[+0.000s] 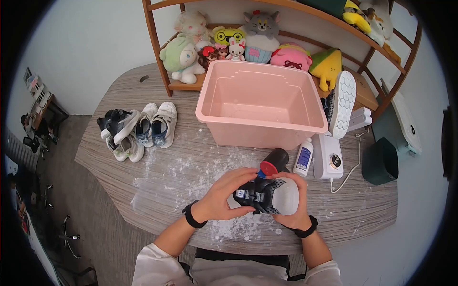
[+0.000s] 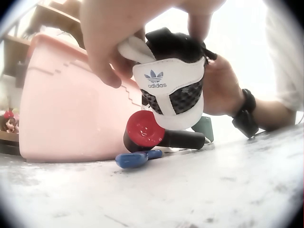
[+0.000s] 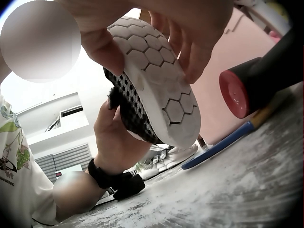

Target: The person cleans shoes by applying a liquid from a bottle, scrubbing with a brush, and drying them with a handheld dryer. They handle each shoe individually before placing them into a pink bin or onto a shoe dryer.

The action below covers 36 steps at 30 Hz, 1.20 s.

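Sneaker [image 1: 265,196] above the table [image 1: 167,183] — left hand [image 1: 220,196] gripping the heel end, right hand [image 1: 300,209] curled round the toe.

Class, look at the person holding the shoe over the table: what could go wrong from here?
The left hand and right hand hold the shoe above white residue on the tabletop; lowered there, its dark upper could pick up specks. The black tool with a red end lies close by and might get knocked. The bottle sits beside the corded white device, so a spill could reach it.
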{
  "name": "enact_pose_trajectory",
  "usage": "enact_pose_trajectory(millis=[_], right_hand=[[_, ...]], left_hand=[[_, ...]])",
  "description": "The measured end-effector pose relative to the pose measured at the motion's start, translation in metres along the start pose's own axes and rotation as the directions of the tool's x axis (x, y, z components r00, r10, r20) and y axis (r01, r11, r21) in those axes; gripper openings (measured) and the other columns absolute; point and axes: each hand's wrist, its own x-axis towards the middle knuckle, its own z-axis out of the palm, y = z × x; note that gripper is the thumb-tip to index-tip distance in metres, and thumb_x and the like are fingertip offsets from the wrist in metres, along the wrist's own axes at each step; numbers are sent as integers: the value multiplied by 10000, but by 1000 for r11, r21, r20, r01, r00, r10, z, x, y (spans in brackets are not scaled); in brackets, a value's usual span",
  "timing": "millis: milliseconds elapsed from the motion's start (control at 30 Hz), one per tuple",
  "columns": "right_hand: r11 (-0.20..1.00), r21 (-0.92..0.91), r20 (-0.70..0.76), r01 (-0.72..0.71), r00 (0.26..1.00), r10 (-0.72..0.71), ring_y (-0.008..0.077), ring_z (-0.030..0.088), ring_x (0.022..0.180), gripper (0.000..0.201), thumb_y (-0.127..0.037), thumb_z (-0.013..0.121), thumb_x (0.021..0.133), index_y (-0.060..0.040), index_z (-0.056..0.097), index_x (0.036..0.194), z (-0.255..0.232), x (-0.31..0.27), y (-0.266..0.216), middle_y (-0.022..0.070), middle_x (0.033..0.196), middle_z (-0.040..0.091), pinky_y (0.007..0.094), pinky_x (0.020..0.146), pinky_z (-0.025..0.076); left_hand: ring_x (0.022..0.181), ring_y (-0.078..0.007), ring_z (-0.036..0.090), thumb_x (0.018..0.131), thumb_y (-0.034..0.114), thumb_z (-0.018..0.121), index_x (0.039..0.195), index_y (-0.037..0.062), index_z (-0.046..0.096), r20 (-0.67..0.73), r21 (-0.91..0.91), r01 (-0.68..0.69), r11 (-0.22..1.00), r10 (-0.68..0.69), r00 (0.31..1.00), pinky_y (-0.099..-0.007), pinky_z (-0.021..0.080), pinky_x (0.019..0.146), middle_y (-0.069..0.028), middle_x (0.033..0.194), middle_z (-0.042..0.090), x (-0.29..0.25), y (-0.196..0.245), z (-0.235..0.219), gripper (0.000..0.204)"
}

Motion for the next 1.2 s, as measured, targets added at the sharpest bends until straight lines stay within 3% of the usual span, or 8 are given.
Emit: enact_pose_trajectory(millis=[400, 567, 633, 733, 833, 900, 1033, 1200], right_hand=[[998, -67, 28, 12, 1000, -10, 327, 527, 1348, 963, 79, 733, 622, -52, 344, 1492, -2, 3, -3, 189, 1427, 510, 484, 1164, 383], [968, -235, -100, -87, 993, 65, 290, 550, 1328, 1016, -8, 829, 707, -11, 283, 1564, -3, -3, -12, 177, 1418, 517, 447, 1127, 430], [958, -284, -139, -41, 990, 1, 287, 572, 1292, 1027, -57, 858, 731, -1, 269, 1570, -12, 0, -17, 188, 1416, 516, 443, 1101, 454], [909, -414, -349, 54, 913, -214, 286, 577, 1252, 1019, -135, 843, 766, -1, 234, 1573, -38, 7, -33, 193, 1397, 521, 433, 1049, 486], [826, -563, -542, 19, 746, -386, 264, 531, 1266, 957, -201, 833, 791, -9, 272, 1542, -75, 11, -64, 162, 1399, 473, 416, 1025, 497], [784, -617, -618, -73, 661, -425, 223, 552, 1215, 847, -112, 781, 837, -46, 304, 1534, -98, 24, -95, 122, 1306, 527, 354, 972, 515], [656, -698, -676, -288, 569, -469, 192, 579, 1095, 747, -117, 758, 914, -35, 325, 1517, -160, 42, -118, 129, 1217, 554, 333, 850, 544], [489, -789, -610, -371, 559, -561, 224, 586, 1092, 762, -204, 804, 904, -13, 367, 1498, -206, 71, -122, 158, 1209, 557, 336, 838, 540]], left_hand=[[1301, -380, 589, 728, 191, 921, 1456, 10, 536, 77, -23, 9, 1000, -8, 997, -473, 451, 1095, -180, 1440, 609, -2, -4, 3, 843], [1302, -387, 586, 755, 228, 907, 1481, 23, 514, 56, -13, 133, 991, -132, 990, -443, 472, 1074, -180, 1479, 576, 4, 8, -1, 851], [1295, -387, 587, 770, 225, 890, 1470, 27, 518, 36, 35, 94, 995, -95, 995, -433, 476, 1071, -193, 1475, 570, 1, 3, -1, 818], [1140, -391, 652, 815, 170, 837, 1296, 8, 631, -122, 255, 76, 964, -46, 991, -431, 539, 951, -201, 1288, 656, 0, -2, 0, 548], [1017, -379, 686, 815, 128, 818, 1163, 23, 692, -142, 340, 88, 936, -41, 989, -423, 563, 867, -181, 1155, 697, -3, -11, -4, 384], [925, -367, 695, 818, 99, 802, 1072, 28, 709, -181, 389, 55, 920, 17, 983, -416, 571, 800, -169, 1060, 706, 1, -11, -4, 280], [867, -350, 706, 817, 73, 794, 1027, 20, 713, -191, 376, 91, 922, -19, 981, -392, 577, 749, -161, 1004, 710, 0, -11, -4, 231], [827, -332, 718, 823, 43, 778, 1000, 9, 714, -174, 377, 81, 923, -16, 985, -372, 580, 717, -154, 961, 712, 2, -7, -4, 191]])
